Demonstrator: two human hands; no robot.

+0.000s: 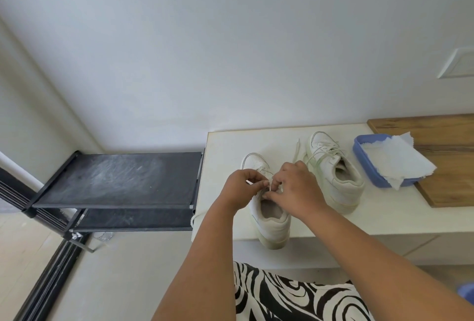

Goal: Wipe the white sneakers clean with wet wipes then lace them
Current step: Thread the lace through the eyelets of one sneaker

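Note:
Two white sneakers stand on a cream bench [220, 146]. The near sneaker [273, 220] has its heel over the bench's front edge, toe pointing away. My left hand [242, 186] and my right hand [297, 190] meet over its tongue, each pinching the white shoelace [269, 185] near the upper eyelets. The far sneaker [336, 169] sits to the right with laces threaded and loose ends trailing toward the wall. A blue tub [369, 174] holds white wipes [400, 159] that spill over its rim.
A wooden board [451, 151] lies under the tub at the right. A black two-tier shoe rack [120, 179] stands left of the bench. A lace end [193, 219] hangs off the bench's left front corner. My black-and-white patterned clothing [295, 297] is below.

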